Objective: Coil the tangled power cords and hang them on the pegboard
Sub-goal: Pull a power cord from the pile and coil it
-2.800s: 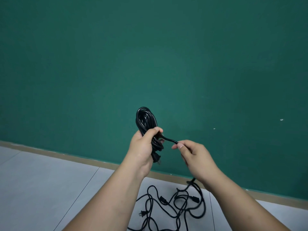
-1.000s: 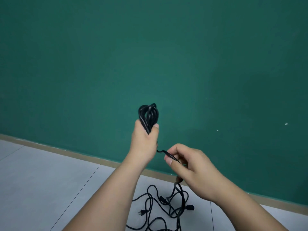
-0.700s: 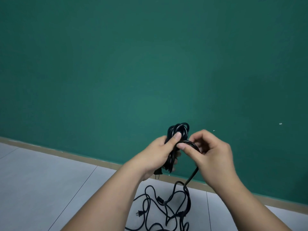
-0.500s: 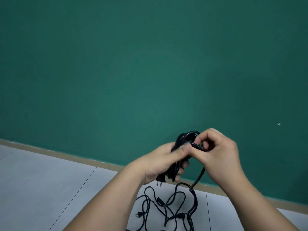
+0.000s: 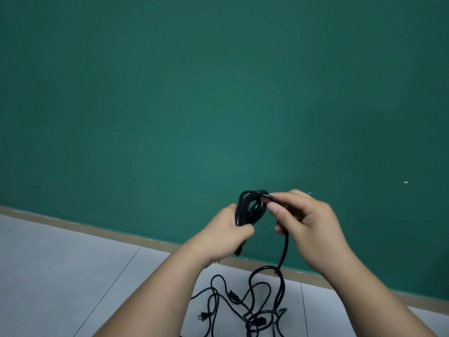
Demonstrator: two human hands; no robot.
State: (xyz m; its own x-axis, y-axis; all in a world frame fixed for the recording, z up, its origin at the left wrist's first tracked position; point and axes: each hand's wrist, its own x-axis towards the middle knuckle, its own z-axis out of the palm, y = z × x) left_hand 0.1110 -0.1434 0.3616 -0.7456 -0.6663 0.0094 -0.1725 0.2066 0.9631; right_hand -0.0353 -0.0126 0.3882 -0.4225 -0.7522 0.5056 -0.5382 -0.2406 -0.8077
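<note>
Dim, even light; green wall (image 5: 218,93) darkens toward frame corners, right hand (image 5: 308,224) slightly motion-blurred, skirting line bowed by wide-angle.

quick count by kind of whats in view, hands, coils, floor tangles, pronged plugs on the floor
hands: 2, left hand and right hand
coil: 1, gripped by the left hand; the right hand pinches its loose cord
floor tangle: 1, cords in it cannot be counted
pronged plug on floor: 1
total: 5
</note>
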